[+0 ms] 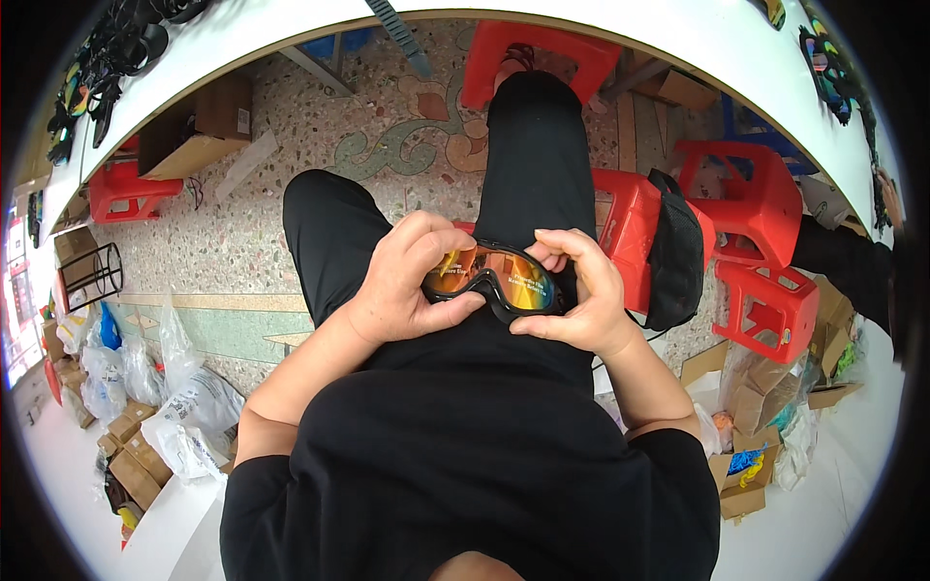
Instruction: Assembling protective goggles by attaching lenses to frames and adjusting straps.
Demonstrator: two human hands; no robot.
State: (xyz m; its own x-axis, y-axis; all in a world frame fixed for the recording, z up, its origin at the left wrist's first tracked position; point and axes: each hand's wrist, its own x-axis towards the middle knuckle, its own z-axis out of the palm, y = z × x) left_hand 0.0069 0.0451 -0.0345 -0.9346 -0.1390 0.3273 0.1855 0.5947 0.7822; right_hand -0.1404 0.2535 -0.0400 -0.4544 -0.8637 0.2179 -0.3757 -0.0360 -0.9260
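Above my lap I hold a pair of goggles point(511, 278) with a black frame and a mirrored orange-yellow lens that bears printed lettering. My left hand point(412, 276) grips the left end, its fingers over the upper rim and its thumb on the lower rim near the nose gap. At the right end my right hand point(584, 290) holds the frame, with curled fingers above and the thumb below. The goggles' back side and most of their strap are hidden from view.
A white table point(252, 34) curves across the front, with black-strapped goggles point(111, 63) piled at its left and more at its right. Red stools point(746, 198) stand to my right, a black bag point(675, 252) on one. Cardboard boxes point(143, 470) and plastic bags point(194, 416) lie on both sides.
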